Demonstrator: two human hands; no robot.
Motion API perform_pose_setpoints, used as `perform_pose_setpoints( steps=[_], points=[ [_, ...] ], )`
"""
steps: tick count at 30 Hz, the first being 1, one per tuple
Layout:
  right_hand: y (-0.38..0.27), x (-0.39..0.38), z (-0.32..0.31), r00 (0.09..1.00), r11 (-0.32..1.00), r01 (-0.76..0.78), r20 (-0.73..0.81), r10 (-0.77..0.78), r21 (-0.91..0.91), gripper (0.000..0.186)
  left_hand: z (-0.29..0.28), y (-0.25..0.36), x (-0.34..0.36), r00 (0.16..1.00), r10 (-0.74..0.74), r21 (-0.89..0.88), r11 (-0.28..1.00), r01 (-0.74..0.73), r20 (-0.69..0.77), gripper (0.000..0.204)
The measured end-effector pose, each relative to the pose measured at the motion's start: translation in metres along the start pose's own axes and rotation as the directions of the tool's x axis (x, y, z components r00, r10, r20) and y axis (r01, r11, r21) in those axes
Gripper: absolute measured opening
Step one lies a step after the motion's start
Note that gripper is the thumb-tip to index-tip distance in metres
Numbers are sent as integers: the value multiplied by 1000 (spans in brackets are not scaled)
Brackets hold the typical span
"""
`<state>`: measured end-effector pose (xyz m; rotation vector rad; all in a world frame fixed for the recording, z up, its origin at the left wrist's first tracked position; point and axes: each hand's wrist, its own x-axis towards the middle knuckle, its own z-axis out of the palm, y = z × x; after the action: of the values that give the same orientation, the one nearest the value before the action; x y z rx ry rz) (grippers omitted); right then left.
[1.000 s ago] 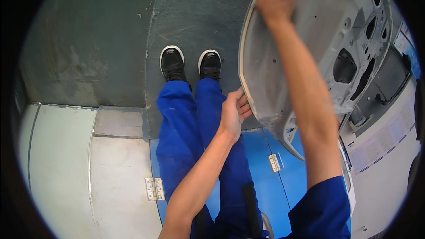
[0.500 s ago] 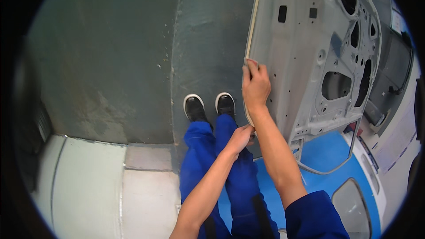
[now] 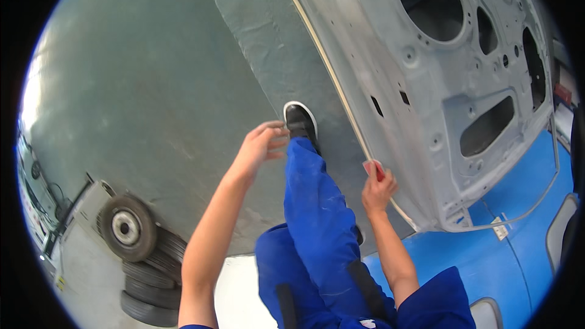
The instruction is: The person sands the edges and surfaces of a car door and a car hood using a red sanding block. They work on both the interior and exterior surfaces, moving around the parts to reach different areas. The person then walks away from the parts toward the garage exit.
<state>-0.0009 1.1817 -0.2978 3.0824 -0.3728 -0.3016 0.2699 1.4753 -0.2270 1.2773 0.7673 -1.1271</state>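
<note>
A bare grey car door panel (image 3: 390,55) stands to my right, full of cut-outs and small holes. Along its near edge runs a narrow cream strip (image 3: 332,70), which looks like tape. My right hand (image 3: 379,194) is at the lower stretch of this edge and pinches a small flat red piece with a pale border (image 3: 378,169); its exact kind is unclear. The piece lies against or right beside the strip. My left hand (image 3: 262,146) hangs in the air over the floor near my shoe, fingers loosely bent and apart, with nothing in it.
Dark green floor (image 3: 158,85) stretches out on the left. Several stacked tyres and a wheel (image 3: 126,226) stand at the lower left. A blue surface (image 3: 439,262) lies below the door. My black shoe (image 3: 300,119) is close to the door edge.
My left hand has come off the door's lower edge and swung left. My right hand has shifted down along the strip with the red piece. My legs and the view have moved.
</note>
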Motion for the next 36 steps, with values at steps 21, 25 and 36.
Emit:
perform_pose_setpoints(
  steps=[21, 25, 36],
  points=[
    [-102, 58, 34, 851, 905, -400, -310, 425, 142, 42, -29, 312, 243, 708, 643, 217, 676, -704, 293, 66],
    [-117, 115, 44, 888, 941, -224, -343, 305, 255, 41, -37, 315, 247, 704, 650, 198, 679, -707, 286, 67],
    [-233, 365, 3, 797, 977, 38, -597, 98, 211, 22, -31, 312, 246, 698, 661, 165, 683, -712, 277, 65]
  ],
)
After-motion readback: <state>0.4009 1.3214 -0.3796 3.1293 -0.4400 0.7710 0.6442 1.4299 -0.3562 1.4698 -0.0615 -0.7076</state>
